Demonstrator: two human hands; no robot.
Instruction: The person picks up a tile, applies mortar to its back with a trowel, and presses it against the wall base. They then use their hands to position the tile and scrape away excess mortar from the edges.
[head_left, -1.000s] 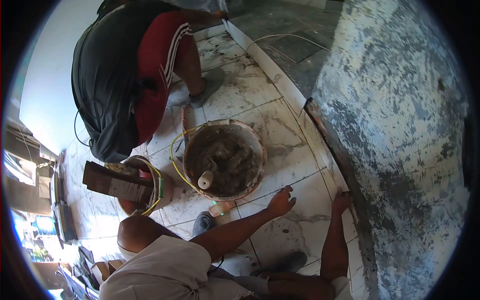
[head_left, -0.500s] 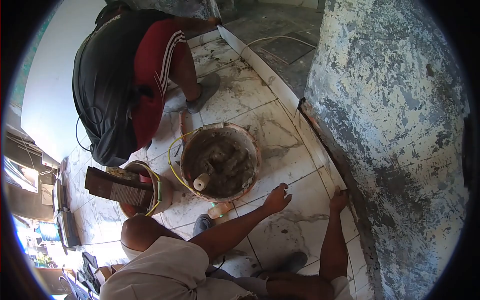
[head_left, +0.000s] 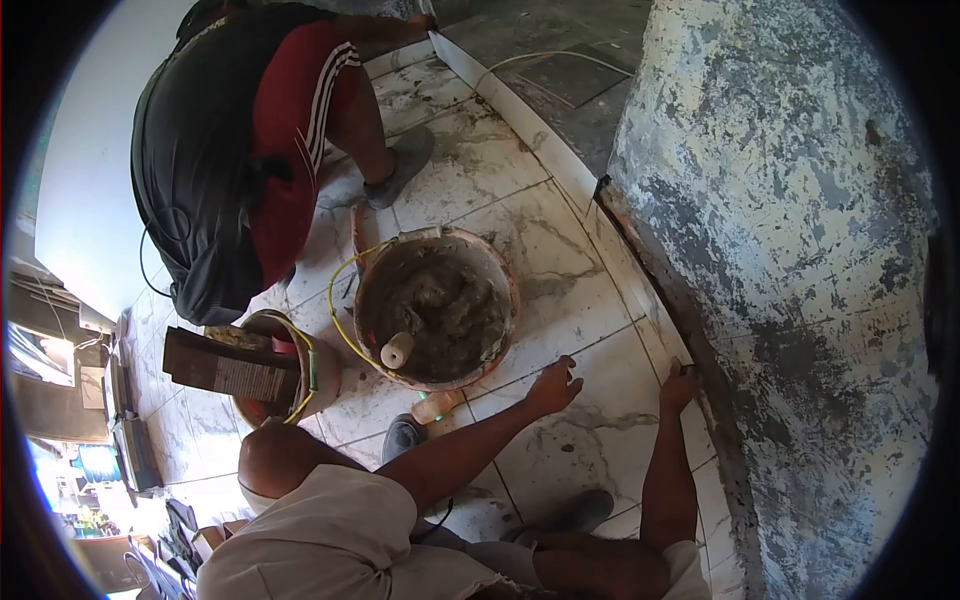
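Beside the peeling wall, the right hand presses its fingertips on the skirting tile, which runs long along the wall's foot, away from the person. The left hand hovers with spread fingers over the floor tile, just beside the mortar bucket. Both hands hold nothing. Compared with a second ago, the left hand has drifted slightly toward the bucket.

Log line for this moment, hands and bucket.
left hand: open, over floor tile by mortar bucket | right hand: at wall base | co-worker: bent over
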